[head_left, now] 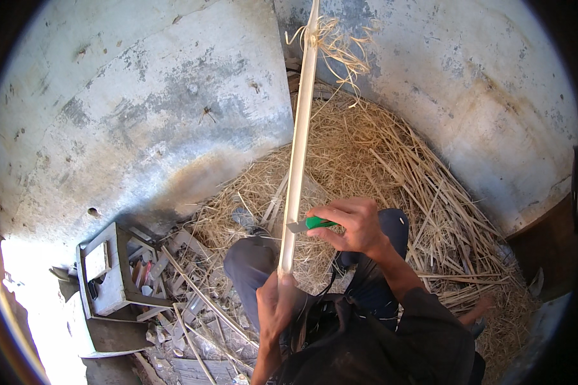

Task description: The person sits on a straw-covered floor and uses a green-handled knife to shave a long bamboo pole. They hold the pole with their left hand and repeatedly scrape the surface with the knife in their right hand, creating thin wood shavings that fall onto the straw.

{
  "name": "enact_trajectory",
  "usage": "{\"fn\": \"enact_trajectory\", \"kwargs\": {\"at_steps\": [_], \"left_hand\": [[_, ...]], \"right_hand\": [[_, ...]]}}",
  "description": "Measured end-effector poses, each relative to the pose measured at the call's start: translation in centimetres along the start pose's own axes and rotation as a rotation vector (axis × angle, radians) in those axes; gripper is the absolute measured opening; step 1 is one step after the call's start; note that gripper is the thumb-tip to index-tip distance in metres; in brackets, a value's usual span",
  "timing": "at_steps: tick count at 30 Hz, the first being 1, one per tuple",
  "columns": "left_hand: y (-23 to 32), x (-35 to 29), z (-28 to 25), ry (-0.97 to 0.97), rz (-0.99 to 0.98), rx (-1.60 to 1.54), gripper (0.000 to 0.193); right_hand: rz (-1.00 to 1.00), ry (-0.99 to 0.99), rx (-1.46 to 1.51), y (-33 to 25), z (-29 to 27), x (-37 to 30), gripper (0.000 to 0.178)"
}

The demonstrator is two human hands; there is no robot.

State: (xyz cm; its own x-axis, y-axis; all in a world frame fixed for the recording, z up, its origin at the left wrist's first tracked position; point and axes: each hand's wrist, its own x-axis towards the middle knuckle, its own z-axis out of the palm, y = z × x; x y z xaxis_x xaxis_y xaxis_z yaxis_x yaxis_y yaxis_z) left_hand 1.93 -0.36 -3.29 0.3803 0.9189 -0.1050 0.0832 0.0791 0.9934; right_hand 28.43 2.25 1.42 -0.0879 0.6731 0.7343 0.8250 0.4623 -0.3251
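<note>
A long pale strip of split bamboo [299, 141] runs away from me, rising toward the top of the head view. My left hand [275, 300] is closed around its near end. Curled thin shavings [341, 51] hang from the strip near its far end. In my right hand [350, 224] is a utility knife [318, 222] with a green handle. Its blade lies against the strip, a little beyond my left hand. The fingers of my right hand are wrapped round the handle and hide part of it.
Shavings and thin sticks [424, 199] pile up ahead and to the right. At the left stands a battered grey box-like frame [112, 276] among scraps and loose strips [205, 301]. Weathered grey walls [173, 96] enclose the far side. My bent knees [247, 260] flank the strip's near end.
</note>
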Motion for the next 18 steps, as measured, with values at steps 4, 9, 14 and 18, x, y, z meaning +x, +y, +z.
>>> {"fn": "enact_trajectory", "kwargs": {"at_steps": [4,9,14,18], "left_hand": [[-0.1,-0.2,0.2,-0.018,0.036,-0.053,0.042],[-0.3,-0.5,0.4,-0.013,0.049,-0.094,0.042],[-0.3,-1.0,0.0,-0.016,0.026,-0.075,0.044],[-0.3,-1.2,-0.2,-0.008,0.034,-0.048,0.046]], "right_hand": [[-0.010,0.037,0.019,0.3,0.4,-0.2,0.030],[-0.021,0.027,0.000,0.1,0.2,0.0,0.030],[-0.044,0.016,-0.036,-0.1,-0.1,0.1,0.030],[-0.050,0.040,-0.026,-0.2,-0.2,0.3,0.029]]}}
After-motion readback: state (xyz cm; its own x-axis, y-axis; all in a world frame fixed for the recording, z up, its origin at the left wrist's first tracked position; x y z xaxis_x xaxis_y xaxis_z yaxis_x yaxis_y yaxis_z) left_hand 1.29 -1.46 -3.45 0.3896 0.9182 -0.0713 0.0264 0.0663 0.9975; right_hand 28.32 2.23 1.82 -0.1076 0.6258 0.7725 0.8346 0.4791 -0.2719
